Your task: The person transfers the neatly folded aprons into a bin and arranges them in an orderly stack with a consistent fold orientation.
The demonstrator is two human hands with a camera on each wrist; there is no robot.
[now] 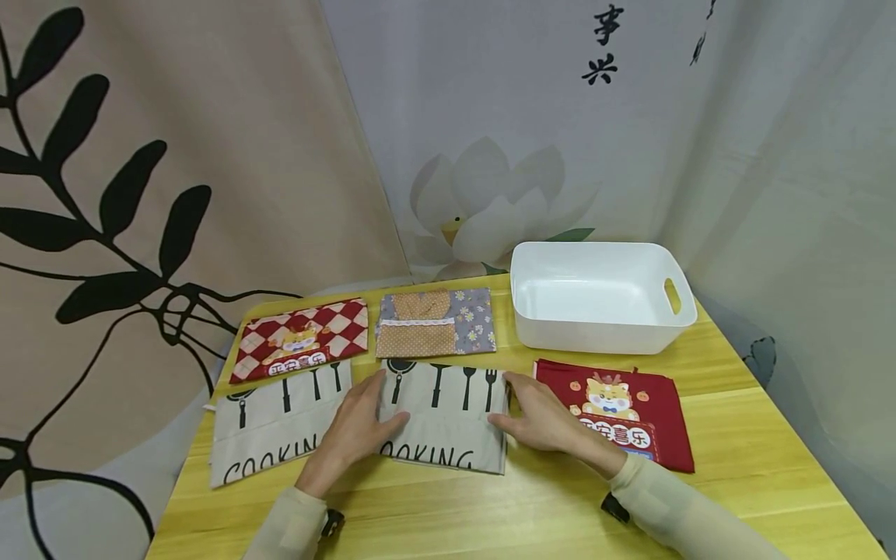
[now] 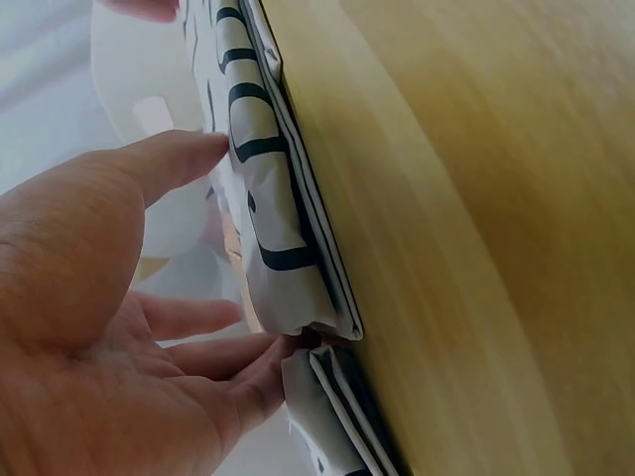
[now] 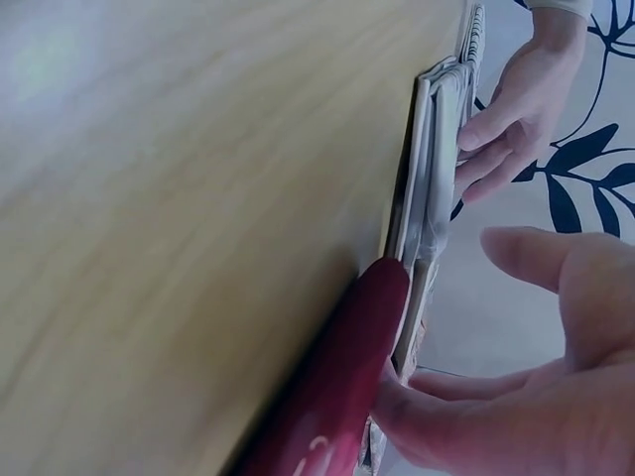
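A folded white apron with dark utensil prints and lettering lies flat in the middle of the table. My left hand is at its left side, fingers along the edge and thumb over the front; in the left wrist view the thumb tip meets the cloth. On the opposite side is my right hand, fingers extended at the upper right corner, thumb raised off the cloth in the right wrist view. A matching folded apron lies at left, partly behind the left hand. Right of the right hand lies a dark red folded apron.
Behind lie a red checked folded cloth and a blue floral one with a brown dotted panel. A white plastic bin stands at the back right of the wooden table. Printed curtains hang behind.
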